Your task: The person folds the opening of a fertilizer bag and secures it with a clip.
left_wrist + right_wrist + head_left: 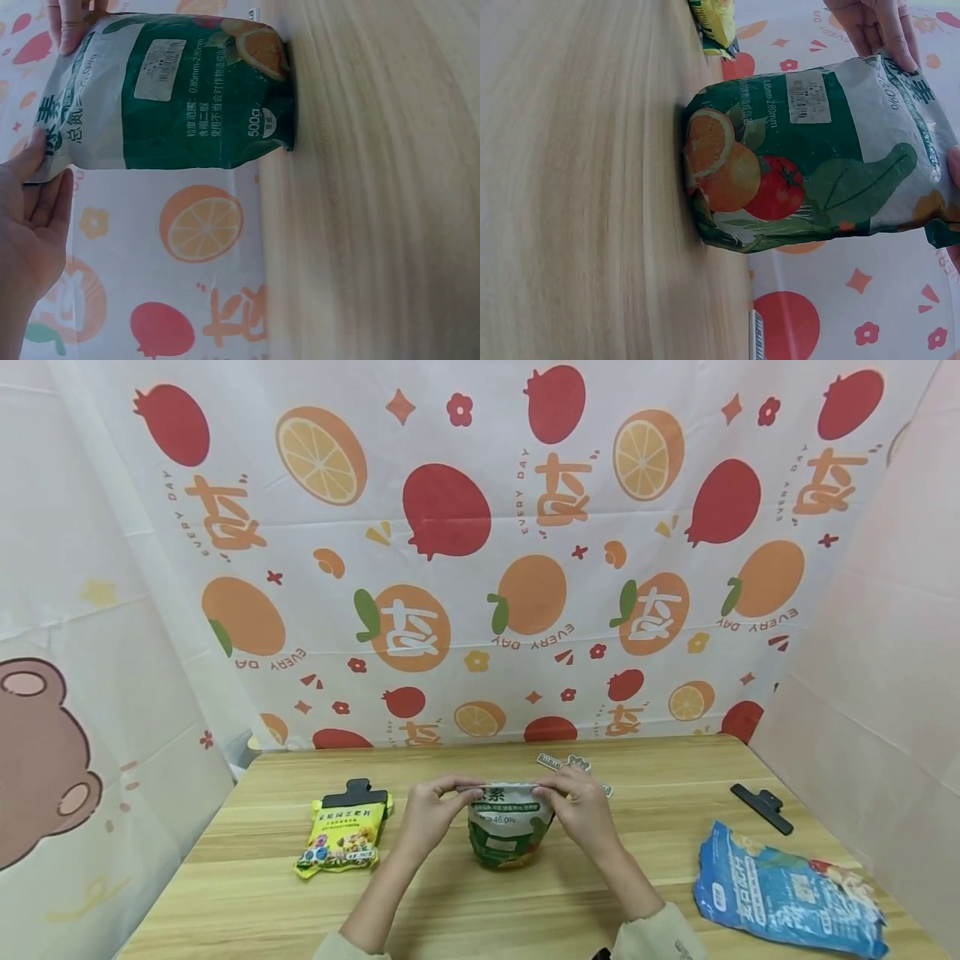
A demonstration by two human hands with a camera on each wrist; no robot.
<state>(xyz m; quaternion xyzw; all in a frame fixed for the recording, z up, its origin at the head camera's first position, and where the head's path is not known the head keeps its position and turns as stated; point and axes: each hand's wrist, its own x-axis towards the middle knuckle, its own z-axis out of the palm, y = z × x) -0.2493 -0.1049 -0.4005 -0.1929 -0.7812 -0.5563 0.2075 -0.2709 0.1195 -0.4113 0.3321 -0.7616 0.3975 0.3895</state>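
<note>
A green-and-white fertilizer bag (510, 835) stands upright on the wooden table, printed with an orange and a tomato (776, 187). My left hand (433, 814) pinches the left corner of its top edge, thumb in front and fingers behind. At the opposite top corner, my right hand (583, 806) pinches the edge the same way. Between the hands the top edge is stretched fairly straight. The left wrist view shows the bag's label sticker (160, 70) and the left hand (34, 225). Only fingertips of the right hand (954, 169) show at the right wrist view's edge.
Left of the bag lies a yellow packet (343, 839) with a black clip (357, 792) on its top. A blue packet (787, 889) lies at the right, near a loose black clip (763, 808). Behind the right hand is a partly hidden white-and-green item (552, 762). A fruit-print curtain (465, 685) hangs behind.
</note>
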